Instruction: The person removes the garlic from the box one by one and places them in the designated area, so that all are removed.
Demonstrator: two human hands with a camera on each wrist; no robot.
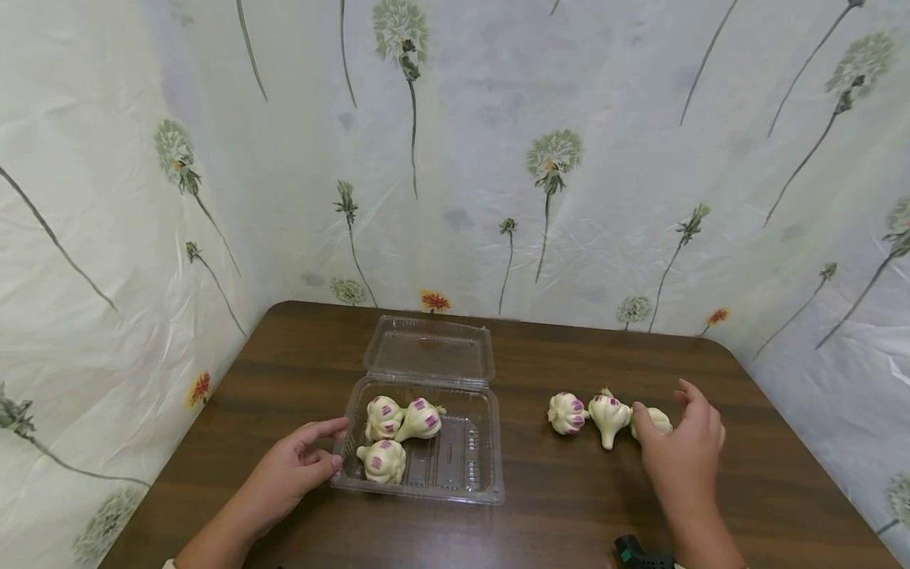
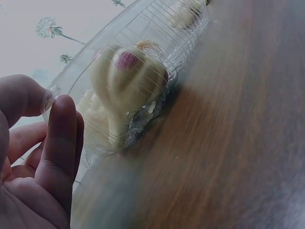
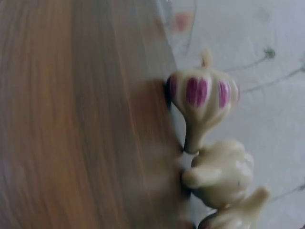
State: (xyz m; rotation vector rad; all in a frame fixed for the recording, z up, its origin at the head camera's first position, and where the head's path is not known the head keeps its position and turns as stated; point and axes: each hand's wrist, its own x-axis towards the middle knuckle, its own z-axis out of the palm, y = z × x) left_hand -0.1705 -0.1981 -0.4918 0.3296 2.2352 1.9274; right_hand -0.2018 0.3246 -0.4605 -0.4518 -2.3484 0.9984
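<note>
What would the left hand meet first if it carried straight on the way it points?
The clear container, at its left wall, whose rim the left hand seems to pinch. Beyond that wall, likely one of the garlic bulbs inside, though depth is hard to judge.

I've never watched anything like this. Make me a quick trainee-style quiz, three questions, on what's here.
1. How many garlic bulbs lie inside the clear container?
2. True or false: the left hand is holding a garlic bulb.
3. Three loose bulbs sit on the table, to the right of the container. Which of them is the right hand nearest to?

Key:
1. Three.
2. False; it pinches the edge of the container.
3. The rightmost loose bulb.
</note>
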